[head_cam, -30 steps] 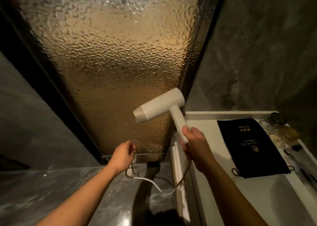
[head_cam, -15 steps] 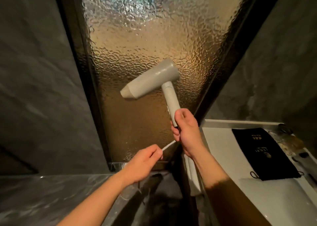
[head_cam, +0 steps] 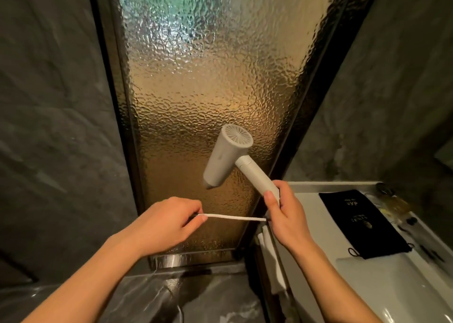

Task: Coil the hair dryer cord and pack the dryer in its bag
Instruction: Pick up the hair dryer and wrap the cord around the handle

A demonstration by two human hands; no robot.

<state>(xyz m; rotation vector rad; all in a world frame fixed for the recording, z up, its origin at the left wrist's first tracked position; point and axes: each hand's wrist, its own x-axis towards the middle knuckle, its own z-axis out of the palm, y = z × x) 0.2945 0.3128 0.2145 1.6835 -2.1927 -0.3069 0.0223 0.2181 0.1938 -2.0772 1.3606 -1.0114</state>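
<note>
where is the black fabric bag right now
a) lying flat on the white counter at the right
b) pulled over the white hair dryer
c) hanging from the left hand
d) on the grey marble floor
a: the black fabric drawstring bag lies flat on the white counter, apart from both hands, while the right hand holds the white hair dryer up by its handle.

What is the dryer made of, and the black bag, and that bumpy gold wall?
Dryer: probably plastic, white and matte, with a smooth molded shell and fine vent slits at the back. Bag: looks like soft black cloth, lying flat and limp, with a cord loop and gold print. Bumpy wall: seems to be textured glass, since its ripples shine and light glows through.
</note>
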